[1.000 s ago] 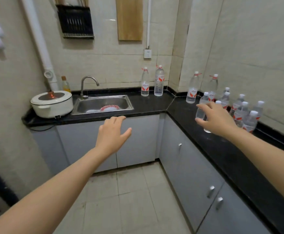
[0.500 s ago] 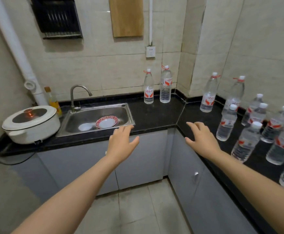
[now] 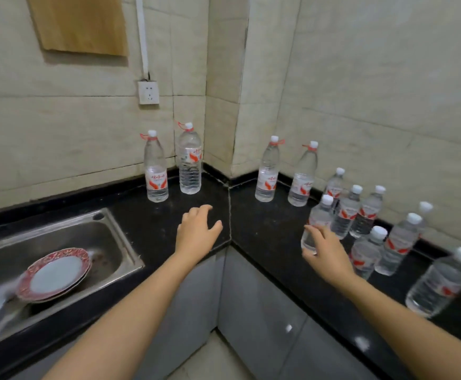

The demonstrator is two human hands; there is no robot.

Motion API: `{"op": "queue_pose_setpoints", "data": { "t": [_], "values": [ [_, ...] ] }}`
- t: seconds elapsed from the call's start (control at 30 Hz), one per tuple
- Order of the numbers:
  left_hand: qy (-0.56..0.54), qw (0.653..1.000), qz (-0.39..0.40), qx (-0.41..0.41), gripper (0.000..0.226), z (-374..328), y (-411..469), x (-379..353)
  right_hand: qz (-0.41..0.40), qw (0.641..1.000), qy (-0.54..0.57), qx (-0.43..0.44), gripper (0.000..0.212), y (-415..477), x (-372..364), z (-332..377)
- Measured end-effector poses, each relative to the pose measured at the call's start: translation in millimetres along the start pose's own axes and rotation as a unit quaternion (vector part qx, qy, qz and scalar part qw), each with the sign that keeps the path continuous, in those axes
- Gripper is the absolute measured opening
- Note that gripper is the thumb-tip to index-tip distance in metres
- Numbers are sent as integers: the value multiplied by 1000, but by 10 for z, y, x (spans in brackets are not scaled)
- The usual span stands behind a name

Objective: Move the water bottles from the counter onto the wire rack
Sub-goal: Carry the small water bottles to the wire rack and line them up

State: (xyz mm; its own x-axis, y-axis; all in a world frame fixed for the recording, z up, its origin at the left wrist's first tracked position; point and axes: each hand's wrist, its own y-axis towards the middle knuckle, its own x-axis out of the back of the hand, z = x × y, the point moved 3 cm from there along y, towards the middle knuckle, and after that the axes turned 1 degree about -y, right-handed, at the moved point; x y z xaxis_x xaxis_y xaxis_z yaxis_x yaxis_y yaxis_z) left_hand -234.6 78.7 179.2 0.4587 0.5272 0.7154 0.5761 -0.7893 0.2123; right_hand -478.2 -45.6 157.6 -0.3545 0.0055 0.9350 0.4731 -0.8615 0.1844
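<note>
Reaching across the corner, you have the black counter (image 3: 152, 223) running in an L from 9 o'clock round to 3 o'clock, with the steel sink (image 3: 108, 237) and its red-rimmed plates (image 3: 56, 275) at 9 o'clock; the wire rack is not in view, so every water bottle stands on the counter; the group of small bottles (image 3: 345, 212) crowds the wall side at 2 o'clock, all upright with their long axes vertical; two tall bottles (image 3: 267, 171) stand at 1 o'clock just past the corner, and another tall pair (image 3: 155, 171) stands at 12 o'clock against the back wall; the front small bottle (image 3: 319, 215) is the one that counts, lying directly ahead of your right hand (image 3: 330, 253), at that hand's 12 o'clock and partly behind it; that hand is spread, thumb low and fingers high across the bottle's lower body, not yet wrapped round it, and whether skin meets plastic I cannot tell; your left hand (image 3: 196, 231) hovers over the corner at 12 o'clock, loosely curved and holding nothing, well apart from that bottle, so the right is plainly nearer; I judge a sideways wrap round the body fits; labels are white with red swooshes and red characters, too blurred to read; red rings collar the tall necks.
</note>
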Motion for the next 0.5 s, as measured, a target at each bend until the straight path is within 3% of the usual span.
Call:
{"op": "queue_pose_setpoints", "data": {
  "t": [0.1, 0.2, 0.37, 0.5],
  "values": [
    [-39, 998, 27, -35, 45, 27, 440, -148, -39, 995, 22, -93, 53, 5, -70, -154],
    [-126, 988, 84, -1, 43, 186, 621, -572, -75, 975, 44, -207, 47, -87, -236, -335],
    [-177, 962, 201, 54, 43, 269, 699, -1418, -145, 903, 109, -390, 49, -278, -563, -660],
    [-173, 952, 250, 24, 44, 97, 886, -1888, -220, 843, 170, -460, 72, -204, -666, -931]
  ]
}}
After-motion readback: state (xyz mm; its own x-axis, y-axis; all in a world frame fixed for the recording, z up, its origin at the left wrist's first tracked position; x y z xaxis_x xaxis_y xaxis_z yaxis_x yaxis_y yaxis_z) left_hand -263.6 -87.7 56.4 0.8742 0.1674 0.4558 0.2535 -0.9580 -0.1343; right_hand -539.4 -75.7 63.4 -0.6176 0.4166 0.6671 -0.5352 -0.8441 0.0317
